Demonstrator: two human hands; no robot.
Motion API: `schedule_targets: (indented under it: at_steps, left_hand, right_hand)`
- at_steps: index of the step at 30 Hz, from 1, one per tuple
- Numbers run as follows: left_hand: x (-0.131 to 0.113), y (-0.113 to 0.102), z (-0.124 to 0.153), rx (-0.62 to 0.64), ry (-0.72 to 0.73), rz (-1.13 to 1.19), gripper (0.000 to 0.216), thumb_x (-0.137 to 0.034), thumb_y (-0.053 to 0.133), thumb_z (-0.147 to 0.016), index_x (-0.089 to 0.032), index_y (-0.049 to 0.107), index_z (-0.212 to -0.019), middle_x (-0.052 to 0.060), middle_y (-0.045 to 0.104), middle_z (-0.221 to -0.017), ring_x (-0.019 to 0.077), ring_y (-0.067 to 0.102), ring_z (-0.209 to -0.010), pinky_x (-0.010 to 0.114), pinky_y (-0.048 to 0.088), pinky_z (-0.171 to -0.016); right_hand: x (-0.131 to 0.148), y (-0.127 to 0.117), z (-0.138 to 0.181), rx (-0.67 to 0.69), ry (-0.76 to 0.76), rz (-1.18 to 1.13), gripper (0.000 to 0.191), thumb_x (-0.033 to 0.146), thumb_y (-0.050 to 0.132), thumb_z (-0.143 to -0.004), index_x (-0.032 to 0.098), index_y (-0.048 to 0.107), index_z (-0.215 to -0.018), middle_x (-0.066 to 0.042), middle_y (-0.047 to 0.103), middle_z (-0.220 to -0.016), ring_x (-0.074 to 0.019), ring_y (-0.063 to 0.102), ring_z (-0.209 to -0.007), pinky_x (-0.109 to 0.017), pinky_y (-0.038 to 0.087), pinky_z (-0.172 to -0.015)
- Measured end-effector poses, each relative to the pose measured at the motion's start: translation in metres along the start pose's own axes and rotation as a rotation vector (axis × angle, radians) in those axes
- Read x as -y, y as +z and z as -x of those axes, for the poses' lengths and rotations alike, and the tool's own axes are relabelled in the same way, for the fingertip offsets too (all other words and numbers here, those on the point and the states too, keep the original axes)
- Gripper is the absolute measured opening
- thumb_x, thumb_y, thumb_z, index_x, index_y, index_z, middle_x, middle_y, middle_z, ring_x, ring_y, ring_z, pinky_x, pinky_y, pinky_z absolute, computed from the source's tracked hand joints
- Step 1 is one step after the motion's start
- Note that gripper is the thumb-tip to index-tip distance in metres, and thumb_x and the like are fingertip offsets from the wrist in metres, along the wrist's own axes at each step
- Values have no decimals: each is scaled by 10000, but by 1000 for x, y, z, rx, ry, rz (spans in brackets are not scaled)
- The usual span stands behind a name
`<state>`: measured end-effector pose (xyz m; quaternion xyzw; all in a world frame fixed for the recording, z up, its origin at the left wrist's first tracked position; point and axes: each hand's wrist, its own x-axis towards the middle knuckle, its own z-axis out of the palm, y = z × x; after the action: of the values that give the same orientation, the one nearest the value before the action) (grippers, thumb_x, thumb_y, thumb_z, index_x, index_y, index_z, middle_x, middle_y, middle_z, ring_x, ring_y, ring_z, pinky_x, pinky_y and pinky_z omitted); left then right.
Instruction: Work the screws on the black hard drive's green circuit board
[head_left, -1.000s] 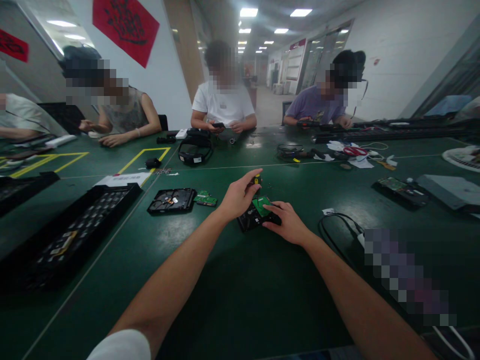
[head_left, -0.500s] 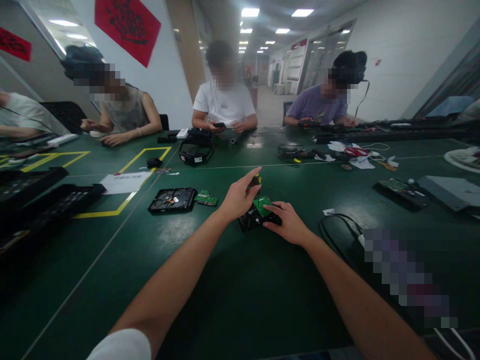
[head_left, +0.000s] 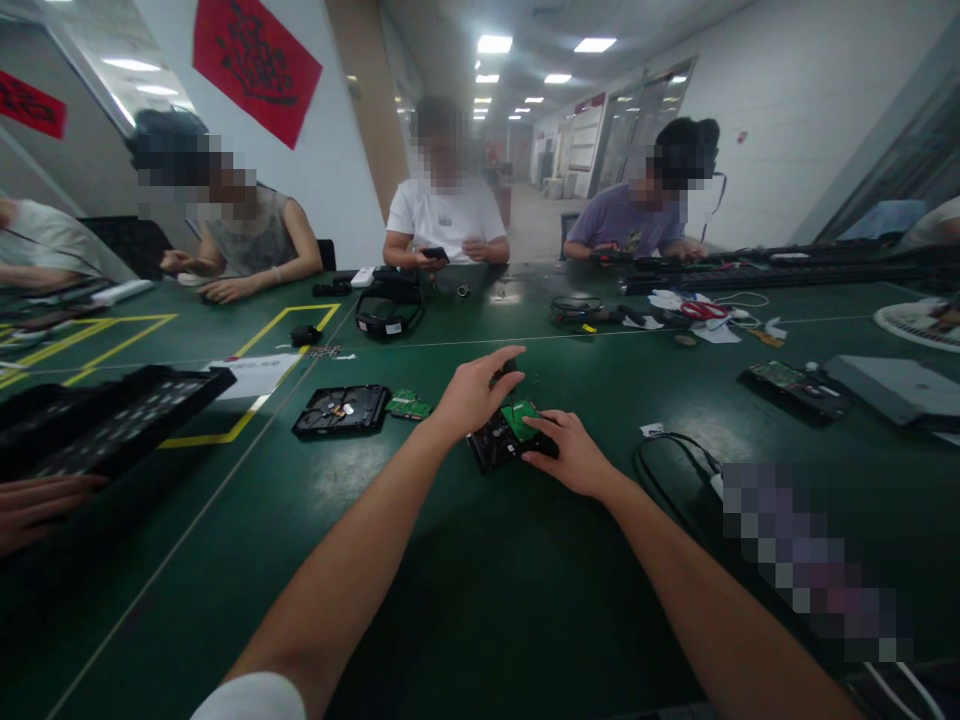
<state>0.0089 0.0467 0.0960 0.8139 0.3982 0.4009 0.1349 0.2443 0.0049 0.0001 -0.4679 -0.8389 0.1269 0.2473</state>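
A black hard drive (head_left: 491, 445) with a green circuit board (head_left: 519, 417) on top lies on the green table (head_left: 480, 590) in front of me. My right hand (head_left: 571, 455) rests on its right side and presses it down, fingers curled over the edge. My left hand (head_left: 474, 392) is closed around a small dark tool (head_left: 504, 370) standing upright over the far end of the drive; most of the tool is hidden by my fingers.
An opened drive case (head_left: 341, 410) and a loose green board (head_left: 409, 405) lie to the left. A black tray (head_left: 105, 420) is held up at far left by another person's hand (head_left: 37, 505). Cables (head_left: 675, 465) lie right. Three people sit across the table.
The black tray on the left has been lifted and shifted by another person. My left hand has closed lower over the tool, hiding its yellow part. My right hand has stayed on the drive.
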Motion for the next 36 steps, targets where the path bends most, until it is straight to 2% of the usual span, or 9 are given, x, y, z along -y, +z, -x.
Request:
schedule_targets:
  at_steps: [3, 5, 8, 12, 22, 26, 29, 32, 36]
  left_hand:
    - [-5, -3, -11, 60, -101, 171, 404, -431, 539, -1028, -232, 696, -1344, 61, 754, -1064, 150, 671, -732, 288, 604, -681]
    - [-7, -2, -17, 98, -173, 361, 423, -478, 528, -1025, -198, 737, -1265, 92, 741, -1167, 165, 692, -795, 274, 612, -599]
    - [-11, 2, -22, 133, -259, 643, 354, -404, 602, -998, -171, 741, -1226, 111, 737, -1159, 200, 699, -980, 302, 657, -680]
    - [-11, 6, -23, 127, -373, 855, 259, -247, 626, -978, -147, 740, -1188, 107, 731, -1075, 178, 693, -1003, 382, 660, -853]
    - [-10, 11, -17, 83, -403, 1052, 313, -340, 827, -812, -146, 761, -1049, 54, 665, -944, 144, 635, -897, 358, 631, -842]
    - [-11, 10, -18, 54, -445, 1104, 288, -345, 807, -828, -138, 772, -1025, 78, 676, -965, 169, 639, -935, 378, 630, -853]
    - [-12, 7, -18, 54, -478, 1150, 267, -344, 760, -864, -126, 776, -1016, 116, 692, -1058, 202, 651, -998, 416, 632, -877]
    - [-11, 6, -19, 59, -461, 1142, 264, -348, 746, -873, -130, 765, -1021, 122, 694, -1112, 204, 655, -1022, 418, 633, -879]
    - [-11, 9, -19, 31, -429, 1027, 303, -378, 793, -840, -139, 735, -1016, 80, 676, -995, 166, 643, -925, 368, 644, -799]
  right_hand:
    - [-1, 1, 0, -3, 4, -1, 584, 487, 752, -911, 297, 614, -1445, -123, 575, -1403, -330, 530, -1264, -549, 434, -1112]
    - [-2, 1, 1, -6, 1, -1, 585, 486, 750, -913, 307, 607, -1451, -119, 573, -1408, -330, 531, -1263, -553, 436, -1109]
    - [-2, 1, 1, -6, -4, 4, 584, 491, 741, -920, 299, 605, -1455, -123, 570, -1414, -327, 533, -1257, -544, 445, -1098]
    - [-2, 1, 2, -11, -1, 15, 574, 483, 738, -927, 300, 606, -1454, -122, 567, -1416, -324, 532, -1258, -535, 449, -1095]
    - [-1, 1, 2, -28, -9, -8, 565, 464, 759, -913, 289, 623, -1433, -119, 581, -1397, -320, 541, -1242, -529, 458, -1097]
    - [-2, 2, 3, -30, -8, -3, 565, 466, 760, -913, 298, 624, -1435, -115, 580, -1402, -320, 539, -1241, -528, 464, -1091]
    - [-2, 1, 2, -26, -11, 6, 572, 469, 757, -914, 297, 619, -1442, -119, 579, -1407, -322, 537, -1247, -531, 457, -1096]
    - [-1, 1, 2, -23, -10, 11, 579, 476, 757, -913, 281, 621, -1441, -131, 580, -1405, -325, 534, -1254, -531, 451, -1097]
    - [0, 1, 2, -27, -10, -1, 579, 471, 761, -911, 286, 620, -1441, -129, 577, -1408, -327, 533, -1257, -532, 446, -1101]
